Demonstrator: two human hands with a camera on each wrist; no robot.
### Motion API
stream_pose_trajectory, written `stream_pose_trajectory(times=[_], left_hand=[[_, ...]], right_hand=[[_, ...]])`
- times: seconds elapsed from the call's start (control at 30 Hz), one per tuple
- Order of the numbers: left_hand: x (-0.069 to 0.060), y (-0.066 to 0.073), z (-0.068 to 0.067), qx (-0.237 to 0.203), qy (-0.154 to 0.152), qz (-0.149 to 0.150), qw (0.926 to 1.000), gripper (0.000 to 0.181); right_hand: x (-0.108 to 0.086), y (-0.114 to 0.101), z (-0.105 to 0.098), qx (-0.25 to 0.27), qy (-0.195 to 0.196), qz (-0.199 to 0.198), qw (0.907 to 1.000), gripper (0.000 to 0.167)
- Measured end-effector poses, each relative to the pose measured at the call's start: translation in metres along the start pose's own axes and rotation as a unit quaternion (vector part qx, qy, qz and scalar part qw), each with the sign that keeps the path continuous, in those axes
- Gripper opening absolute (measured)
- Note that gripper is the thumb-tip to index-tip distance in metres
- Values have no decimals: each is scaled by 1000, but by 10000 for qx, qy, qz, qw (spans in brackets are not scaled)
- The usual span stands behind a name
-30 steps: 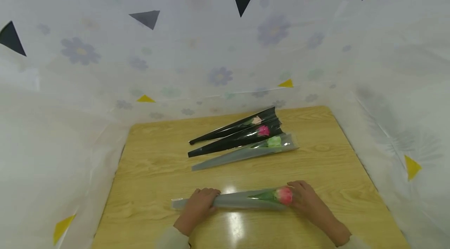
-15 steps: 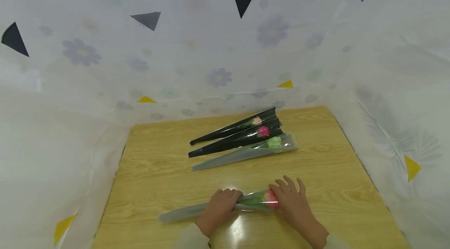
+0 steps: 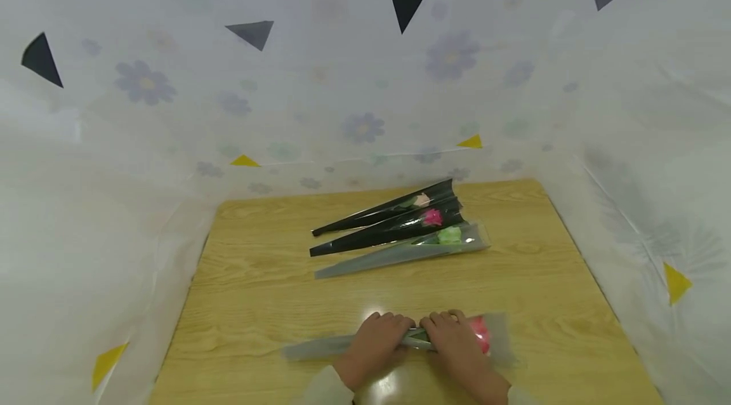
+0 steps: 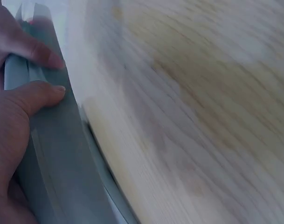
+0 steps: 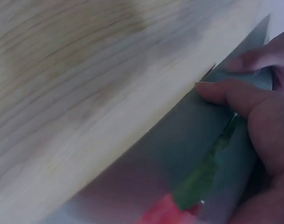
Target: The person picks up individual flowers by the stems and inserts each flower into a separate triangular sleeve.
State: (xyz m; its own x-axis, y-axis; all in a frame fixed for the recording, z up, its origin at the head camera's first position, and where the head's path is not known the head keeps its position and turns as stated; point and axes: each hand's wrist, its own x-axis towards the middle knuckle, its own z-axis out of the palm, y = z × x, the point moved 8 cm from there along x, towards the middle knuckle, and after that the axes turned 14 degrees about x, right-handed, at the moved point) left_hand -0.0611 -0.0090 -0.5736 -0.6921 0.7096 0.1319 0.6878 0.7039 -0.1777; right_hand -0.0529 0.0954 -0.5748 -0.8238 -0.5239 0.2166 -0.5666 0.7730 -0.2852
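A pink-red rose [image 3: 480,334] in a grey, clear-fronted sleeve [image 3: 320,348] lies across the near part of the table. My left hand [image 3: 379,343] grips the sleeve around its middle, thumb [image 4: 44,95] on the surface nearest me. Close beside it, my right hand [image 3: 457,345] grips the sleeve just below the bloom, partly covering the green leaves. From the right wrist view, the leaf [image 5: 200,184] and part of the bloom [image 5: 162,212] show through the wrap. Beyond my right hand the sleeve's wide end flares out to the right.
Farther back lie three wrapped roses, tips to the left: a green one [image 3: 449,235] in grey, a magenta one [image 3: 432,217] in black and a pale pink one [image 3: 421,200] in black. White flowered sheeting [image 3: 320,106] encloses the wooden table [image 3: 245,291] at the back and sides.
My right hand has moved left from the bloom end to grip the sleeve next to my left hand. My left hand has shifted right along the sleeve, whose wide end now spreads out.
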Motion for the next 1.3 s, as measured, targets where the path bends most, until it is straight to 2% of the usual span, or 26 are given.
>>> stream_pose_trajectory(times=[0.13, 0.27, 0.4, 0.53, 0.63, 0.77, 0.83, 0.9, 1.03, 1.1, 1.2, 1.3], left_hand=[[-12, -27, 8, -171, -216, -315, 9991, 26], [-27, -59, 14, -182, -216, -612, 9977, 16], [-41, -87, 17, -67, -155, -813, 9965, 11], [-55, -107, 19, -103, -8, -1004, 9949, 6], [-62, -114, 17, -189, 132, -1094, 9937, 12], [-55, -104, 15, -205, 210, -914, 9954, 46], [-46, -93, 16, -272, 120, -727, 9969, 63], [-36, -81, 18, -415, -53, -575, 9975, 70], [-17, -59, 21, -563, -416, -361, 9969, 65], [-8, -49, 20, -602, -586, -311, 9960, 59], [4, -34, 15, -518, -540, -197, 9970, 51], [10, -26, 8, -272, -300, -108, 9991, 42]], right_hand=[[-8, 27, -8, 174, -32, 172, 9997, 48], [-21, 59, -24, 152, 142, 356, 9991, 53], [-30, 86, -40, -27, 336, 366, 9988, 55], [-36, 105, -50, -136, 401, 387, 9983, 55], [-39, 110, -54, -220, 434, 417, 9979, 56], [-32, 100, -51, -272, 459, 314, 9981, 57], [-25, 89, -45, -236, 447, 216, 9985, 55], [-15, 76, -36, -179, 389, 101, 9990, 54], [5, 44, -25, -16, 307, -146, 9994, 56], [14, 27, -23, 14, 390, -297, 9988, 53], [26, 4, -20, -75, 442, -478, 9979, 50], [32, -8, -14, -82, 341, -518, 9980, 49]])
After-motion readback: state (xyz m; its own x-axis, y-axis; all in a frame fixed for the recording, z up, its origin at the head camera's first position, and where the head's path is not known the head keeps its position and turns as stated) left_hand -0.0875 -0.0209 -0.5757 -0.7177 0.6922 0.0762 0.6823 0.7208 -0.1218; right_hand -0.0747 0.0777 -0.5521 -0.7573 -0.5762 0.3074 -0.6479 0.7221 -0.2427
